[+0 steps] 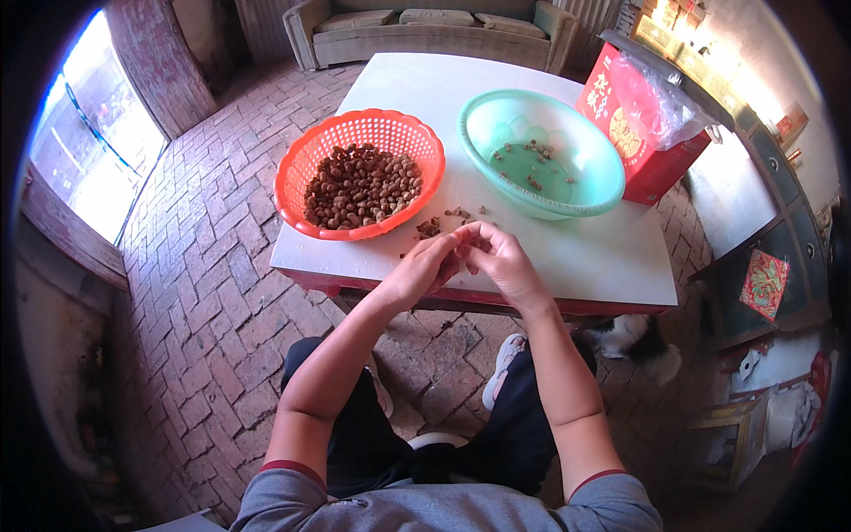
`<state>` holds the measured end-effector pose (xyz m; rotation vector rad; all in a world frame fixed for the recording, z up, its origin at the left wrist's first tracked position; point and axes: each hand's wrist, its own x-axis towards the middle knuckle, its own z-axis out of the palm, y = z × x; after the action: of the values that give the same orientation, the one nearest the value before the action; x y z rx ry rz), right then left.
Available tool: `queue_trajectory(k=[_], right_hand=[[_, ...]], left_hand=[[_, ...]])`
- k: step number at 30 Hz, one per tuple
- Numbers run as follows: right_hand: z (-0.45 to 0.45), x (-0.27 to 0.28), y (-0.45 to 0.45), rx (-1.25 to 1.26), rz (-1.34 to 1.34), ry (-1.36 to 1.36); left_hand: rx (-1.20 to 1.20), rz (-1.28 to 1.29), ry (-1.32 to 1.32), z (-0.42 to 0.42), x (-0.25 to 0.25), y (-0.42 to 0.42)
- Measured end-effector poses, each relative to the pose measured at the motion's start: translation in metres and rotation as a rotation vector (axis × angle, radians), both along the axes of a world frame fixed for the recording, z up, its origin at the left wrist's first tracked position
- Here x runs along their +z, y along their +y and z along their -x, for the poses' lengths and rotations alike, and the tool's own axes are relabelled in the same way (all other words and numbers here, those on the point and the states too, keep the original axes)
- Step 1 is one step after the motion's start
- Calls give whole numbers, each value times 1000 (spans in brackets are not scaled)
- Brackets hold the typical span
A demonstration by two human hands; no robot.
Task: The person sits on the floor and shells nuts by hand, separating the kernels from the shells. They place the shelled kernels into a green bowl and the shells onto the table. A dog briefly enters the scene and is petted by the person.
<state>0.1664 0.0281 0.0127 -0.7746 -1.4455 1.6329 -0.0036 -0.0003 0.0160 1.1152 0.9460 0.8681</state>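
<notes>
My left hand [422, 266] and my right hand [497, 258] meet at the fingertips over the front edge of a white table [572, 259]. Their fingers are bent and pinched together; whatever small thing may be between them is hidden. Just beyond the hands lie dark broken shell pieces [429, 228] and a few small bits. To the left, an orange-red plastic colander [287, 193] holds many brown nuts in their shells [362, 186], perhaps peanuts. A mint-green plastic basin [592, 159] stands to the right, with several small pale-brown pieces [540, 150] scattered on its bottom.
Right of the basin stands a red gift box [658, 169] with a clear plastic bag [655, 100] on it. A black-and-white furry animal [631, 339] is on the brick floor [213, 319] by the table's right end. A sofa [432, 43] stands behind, a dark cabinet [764, 219] at right.
</notes>
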Motion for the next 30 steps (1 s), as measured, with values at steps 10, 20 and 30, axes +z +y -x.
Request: queue_trajectory(k=[10,20,30], right_hand=[[6,-10,1,-202,-487,-226],[4,5,-2,-54,335,361],[-37,67,46,-329,190,533]], left_hand=[[119,-343,244,-8,-16,-1],[80,-218,71,-10,10,-7],[75,29,-232,2,2,0]])
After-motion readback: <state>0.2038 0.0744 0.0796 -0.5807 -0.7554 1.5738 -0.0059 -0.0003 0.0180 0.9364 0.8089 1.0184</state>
